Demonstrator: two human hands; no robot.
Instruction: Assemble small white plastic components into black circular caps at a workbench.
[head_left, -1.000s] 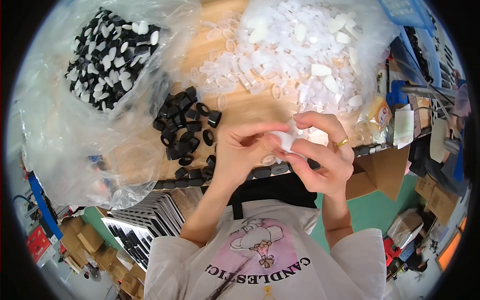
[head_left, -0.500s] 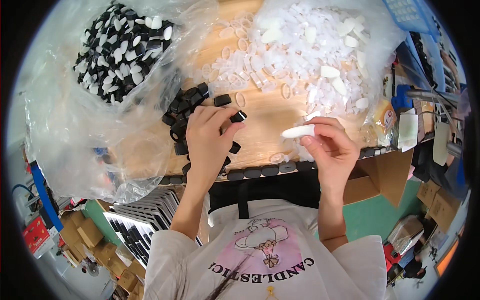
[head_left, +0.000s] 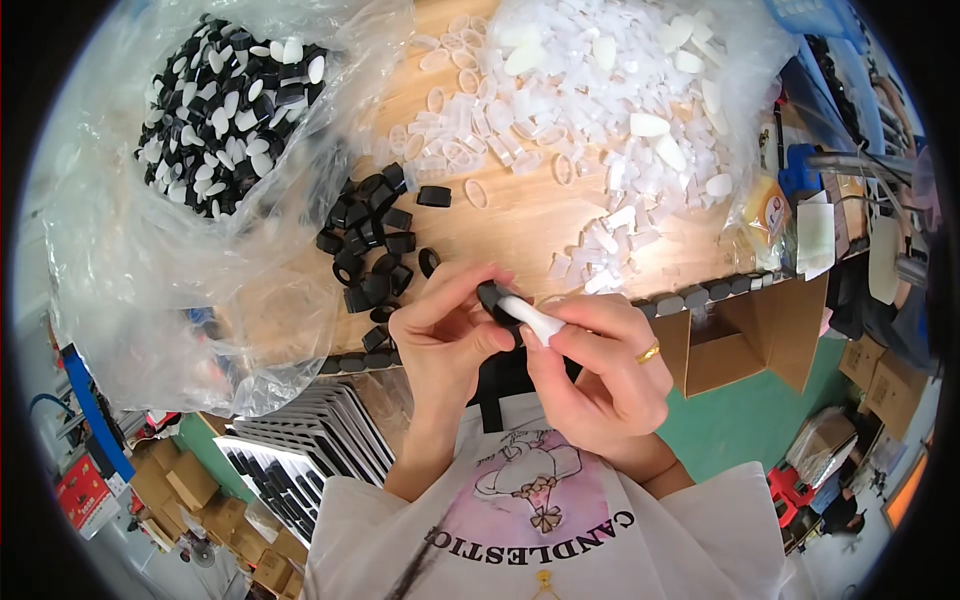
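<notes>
A small black oval cap (head_left: 491,298) is pinched in the fingers of my left hand (head_left: 440,335), close to the near table edge. My right hand (head_left: 605,375), with a ring on one finger, grips a long white tapered piece (head_left: 537,320). The white piece's tip meets the black cap's opening; how deep it goes, I cannot tell. Left of my hands lies a loose heap of black caps (head_left: 365,225), some standing on edge. Beyond my right hand are translucent clear rings (head_left: 480,140) and small white pieces (head_left: 600,240) on the wooden tabletop.
A clear plastic bag (head_left: 250,260) at the left holds a mound of black caps and white ovals (head_left: 225,120). Another bag at far right spills clear rings. Black caps line the table's front edge (head_left: 690,297). Below are stacked trays (head_left: 310,450) and an open cardboard box (head_left: 750,350).
Both hands have come together nearer my body. My left hand carried its black cap away from the heap, and my right hand brought the white piece left to the cap.
</notes>
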